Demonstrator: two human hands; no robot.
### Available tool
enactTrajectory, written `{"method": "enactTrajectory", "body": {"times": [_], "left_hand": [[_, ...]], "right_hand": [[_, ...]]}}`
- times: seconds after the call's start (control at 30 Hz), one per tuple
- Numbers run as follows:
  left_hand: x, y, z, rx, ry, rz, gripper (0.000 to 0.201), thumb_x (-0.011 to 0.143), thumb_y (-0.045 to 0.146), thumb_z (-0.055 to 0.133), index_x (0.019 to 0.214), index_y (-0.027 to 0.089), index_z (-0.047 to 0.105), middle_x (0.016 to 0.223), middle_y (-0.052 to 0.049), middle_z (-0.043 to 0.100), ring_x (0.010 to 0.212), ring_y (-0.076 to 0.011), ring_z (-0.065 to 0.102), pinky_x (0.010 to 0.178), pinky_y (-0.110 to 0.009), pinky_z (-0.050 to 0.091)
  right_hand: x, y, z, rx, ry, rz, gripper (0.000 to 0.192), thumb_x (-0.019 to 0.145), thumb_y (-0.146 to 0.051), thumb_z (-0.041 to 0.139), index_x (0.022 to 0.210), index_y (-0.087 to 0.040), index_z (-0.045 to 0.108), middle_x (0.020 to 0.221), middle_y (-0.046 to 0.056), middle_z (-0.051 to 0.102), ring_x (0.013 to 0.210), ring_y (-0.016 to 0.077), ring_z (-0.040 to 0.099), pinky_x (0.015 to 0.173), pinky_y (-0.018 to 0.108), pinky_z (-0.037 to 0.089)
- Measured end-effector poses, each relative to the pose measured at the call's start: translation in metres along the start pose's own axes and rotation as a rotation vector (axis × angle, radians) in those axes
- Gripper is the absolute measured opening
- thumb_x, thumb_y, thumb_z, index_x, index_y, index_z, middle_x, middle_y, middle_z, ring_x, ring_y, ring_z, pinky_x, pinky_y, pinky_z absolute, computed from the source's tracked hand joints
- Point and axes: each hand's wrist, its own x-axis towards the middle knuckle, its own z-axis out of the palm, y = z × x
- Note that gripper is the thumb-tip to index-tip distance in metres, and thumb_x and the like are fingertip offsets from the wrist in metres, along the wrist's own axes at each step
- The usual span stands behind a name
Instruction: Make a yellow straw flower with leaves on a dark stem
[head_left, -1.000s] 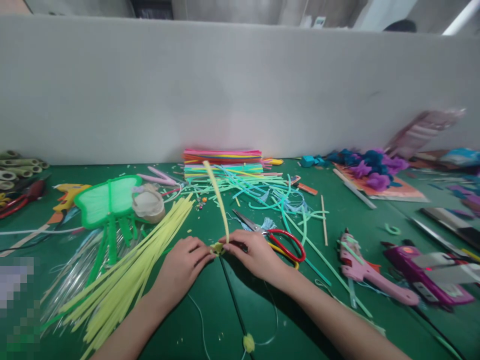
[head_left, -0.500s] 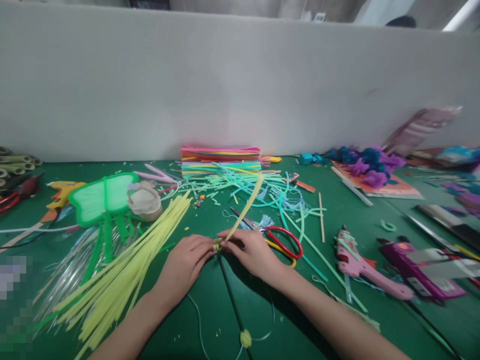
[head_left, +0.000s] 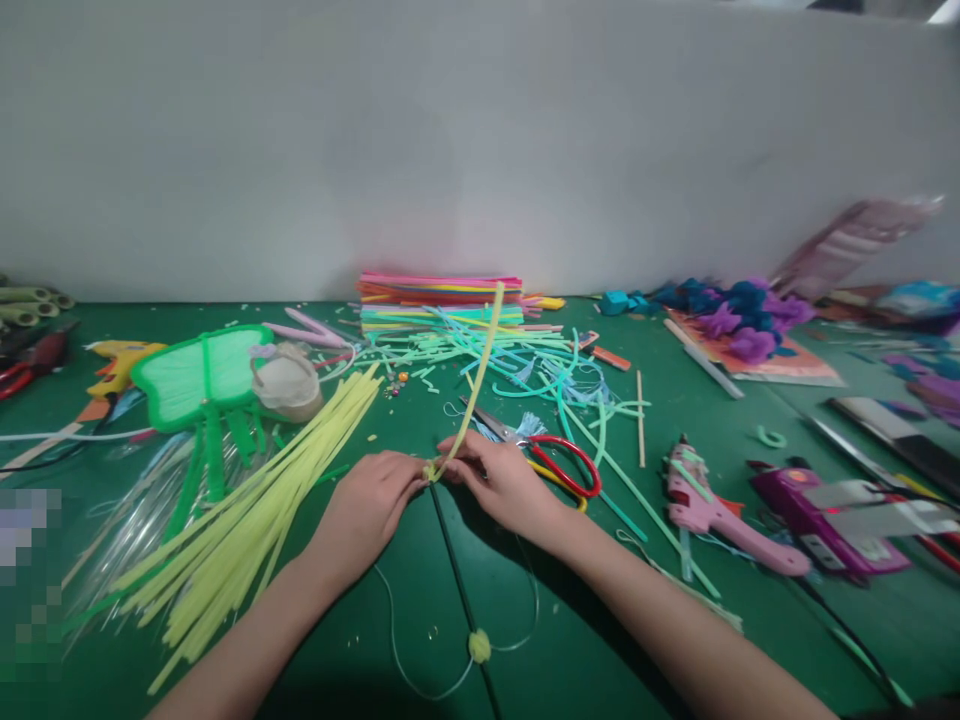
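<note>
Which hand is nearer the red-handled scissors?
Right. The right hand lies just beside the red-handled scissors, its knuckles almost at the handle loops. The left hand sits farther off, on the other side of the yellow pipe cleaner both hands pinch.

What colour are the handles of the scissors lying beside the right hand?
Red; the metal scissors with loop handles show clearly in the head view, just beyond the right hand.
</note>
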Motion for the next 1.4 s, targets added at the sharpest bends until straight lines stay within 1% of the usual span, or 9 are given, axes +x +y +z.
{"method": "enactTrajectory", "body": {"times": [0.1,0.2,0.4,0.5,0.63,0.8,1.0,1.17,1.4], "left_hand": [[-0.001,-0.001,0.000,-0.002,-0.008,-0.009,0.021,0.096,0.021,0.044,0.106,0.018,0.062,0.104,-0.008,0.070,0.096,-0.0230,0.063,0.084,-0.042,0.050],[-0.002,-0.002,0.001,-0.008,-0.015,-0.008,0.021,0.096,0.019,0.044,0.107,0.018,0.062,0.105,-0.008,0.070,0.097,-0.0232,0.062,0.085,-0.043,0.050],[-0.003,-0.001,0.001,-0.005,-0.026,-0.024,0.020,0.096,0.019,0.044,0.107,0.017,0.061,0.104,-0.008,0.069,0.096,-0.0234,0.062,0.085,-0.042,0.050],[-0.001,0.000,0.001,0.019,-0.039,-0.039,0.020,0.096,0.019,0.044,0.106,0.018,0.061,0.101,-0.008,0.069,0.094,-0.0235,0.062,0.083,-0.042,0.050],[0.000,0.000,0.001,0.050,-0.035,-0.030,0.020,0.096,0.021,0.044,0.103,0.018,0.062,0.097,-0.007,0.070,0.090,-0.0236,0.062,0.080,-0.041,0.050],[0.001,-0.002,0.001,0.066,-0.001,0.035,0.020,0.095,0.017,0.044,0.103,0.018,0.063,0.099,-0.007,0.071,0.090,-0.0242,0.064,0.078,-0.040,0.052],[0.001,-0.002,0.000,0.012,0.019,0.048,0.022,0.094,0.014,0.045,0.107,0.018,0.062,0.101,-0.007,0.072,0.093,-0.0232,0.065,0.079,-0.040,0.052],[-0.001,-0.004,0.002,-0.035,0.015,0.022,0.020,0.094,0.019,0.047,0.110,0.020,0.061,0.103,-0.005,0.071,0.094,-0.0215,0.064,0.083,-0.038,0.051],[0.001,-0.005,0.005,0.010,0.013,0.016,0.016,0.095,0.023,0.048,0.104,0.020,0.061,0.100,-0.005,0.070,0.092,-0.0223,0.062,0.081,-0.040,0.047]], "right_hand": [[0.000,-0.002,-0.007,-0.109,-0.023,-0.016,0.014,0.092,-0.022,0.050,0.098,-0.018,0.062,0.088,0.005,0.071,0.077,0.0164,0.066,0.069,0.026,0.049],[0.000,-0.005,-0.011,-0.140,-0.033,-0.038,0.015,0.092,-0.020,0.050,0.094,-0.018,0.064,0.088,0.004,0.070,0.080,0.0160,0.065,0.072,0.026,0.048],[0.000,-0.004,-0.006,-0.134,-0.014,-0.089,0.014,0.092,-0.016,0.050,0.092,-0.017,0.064,0.090,0.005,0.070,0.082,0.0153,0.065,0.074,0.025,0.047],[0.000,-0.002,0.001,-0.100,-0.001,-0.096,0.013,0.092,-0.017,0.050,0.094,-0.018,0.063,0.092,0.005,0.070,0.084,0.0156,0.065,0.075,0.025,0.048],[0.001,-0.002,0.009,-0.040,0.059,-0.032,0.011,0.091,-0.019,0.053,0.099,-0.020,0.059,0.090,0.003,0.072,0.082,0.0167,0.067,0.073,0.027,0.050],[0.001,-0.003,0.010,0.050,0.062,-0.008,0.024,0.091,-0.016,0.051,0.114,-0.022,0.050,0.092,0.002,0.073,0.085,0.0162,0.069,0.074,0.027,0.051],[0.001,-0.002,0.001,-0.023,0.071,-0.026,0.005,0.090,-0.017,0.054,0.092,-0.020,0.057,0.087,0.002,0.071,0.080,0.0152,0.067,0.071,0.025,0.049],[0.004,-0.004,-0.009,-0.071,0.100,-0.006,0.007,0.088,-0.021,0.058,0.086,-0.021,0.064,0.083,-0.001,0.071,0.074,0.0139,0.064,0.070,0.025,0.048],[0.006,0.000,-0.012,-0.168,0.200,-0.070,0.007,0.085,-0.022,0.063,0.081,-0.020,0.068,0.089,0.002,0.070,0.092,0.0180,0.061,0.090,0.034,0.043]]}}
